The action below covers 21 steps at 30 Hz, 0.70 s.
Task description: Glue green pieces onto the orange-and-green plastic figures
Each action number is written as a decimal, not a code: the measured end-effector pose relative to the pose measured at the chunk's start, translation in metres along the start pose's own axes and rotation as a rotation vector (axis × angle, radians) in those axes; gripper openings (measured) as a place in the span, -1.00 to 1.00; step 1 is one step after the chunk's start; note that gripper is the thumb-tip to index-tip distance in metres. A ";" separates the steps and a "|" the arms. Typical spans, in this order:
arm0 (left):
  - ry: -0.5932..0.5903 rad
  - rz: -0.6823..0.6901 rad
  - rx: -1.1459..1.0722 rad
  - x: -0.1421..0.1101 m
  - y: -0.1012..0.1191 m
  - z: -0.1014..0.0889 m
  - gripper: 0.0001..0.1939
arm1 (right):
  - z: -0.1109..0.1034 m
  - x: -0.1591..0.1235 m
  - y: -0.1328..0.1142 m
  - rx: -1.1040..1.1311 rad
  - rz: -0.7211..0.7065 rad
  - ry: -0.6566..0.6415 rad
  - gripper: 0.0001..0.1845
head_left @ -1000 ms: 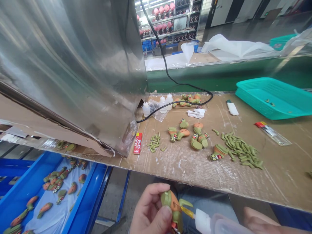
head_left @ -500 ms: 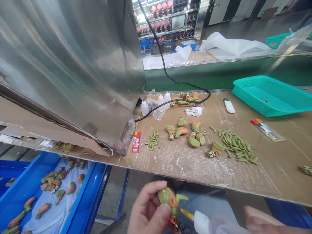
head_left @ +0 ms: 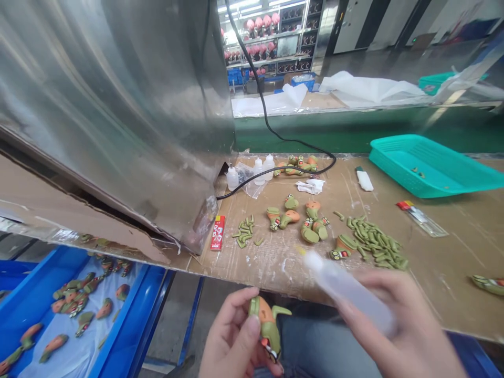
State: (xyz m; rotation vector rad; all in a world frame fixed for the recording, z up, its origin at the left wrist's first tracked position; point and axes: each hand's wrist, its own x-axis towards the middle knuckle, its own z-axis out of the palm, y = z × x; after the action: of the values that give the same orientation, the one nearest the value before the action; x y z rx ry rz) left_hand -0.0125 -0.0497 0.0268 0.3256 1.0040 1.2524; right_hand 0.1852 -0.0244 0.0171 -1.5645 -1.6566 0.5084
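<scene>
Your left hand [head_left: 232,338] has its grip clamped on a green-and-orange figure [head_left: 269,328] before the near edge of the worktop [head_left: 437,275], a curved green piece [head_left: 282,311] jutting from its side; your right hand [head_left: 405,320] grips a blurred, translucent bottle [head_left: 350,291].

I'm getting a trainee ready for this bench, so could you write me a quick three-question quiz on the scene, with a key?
1. What is the left hand holding?
a) a red packet
b) a green-and-orange figure
c) a black cable

2. True or false: the larger pile of small green pieces lies nearer the teal basket than the smaller pile does.

3. Fill in the colour: the squeeze bottle in the right hand has a ____ tip.

Key: 1. b; 2. true; 3. yellow.
</scene>
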 end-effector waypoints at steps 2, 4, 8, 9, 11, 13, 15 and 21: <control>-0.007 0.014 -0.008 0.001 0.000 -0.001 -0.73 | 0.014 0.025 0.009 -0.052 -0.021 0.023 -0.68; -0.021 0.008 -0.006 0.002 0.000 -0.003 -0.73 | 0.028 0.043 0.021 -0.085 -0.040 0.014 -0.67; -0.005 0.016 0.001 0.002 0.001 -0.008 -0.71 | 0.039 0.048 0.032 -0.127 -0.076 0.068 -0.62; 0.009 0.026 -0.001 0.002 0.002 -0.009 -0.70 | 0.037 0.045 0.029 -0.140 -0.089 0.126 -0.57; 0.037 0.052 -0.012 0.002 0.004 -0.009 -0.71 | 0.032 0.038 0.019 -0.175 -0.135 0.271 -0.57; 0.059 0.081 -0.033 0.002 0.006 -0.009 -0.72 | 0.033 0.033 0.004 -0.204 -0.265 0.285 -0.76; 0.070 0.099 -0.049 0.003 0.006 -0.009 -0.73 | 0.042 0.036 -0.009 -0.216 -0.463 0.100 -0.85; 0.050 0.085 -0.057 0.002 0.008 -0.016 -0.75 | 0.092 0.069 -0.030 -0.407 -0.658 -0.327 -0.84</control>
State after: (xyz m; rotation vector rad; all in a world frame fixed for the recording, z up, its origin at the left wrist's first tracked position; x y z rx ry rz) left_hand -0.0296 -0.0503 0.0227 0.2969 1.0039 1.3689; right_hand 0.1005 0.0578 0.0016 -1.1203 -2.5051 0.0742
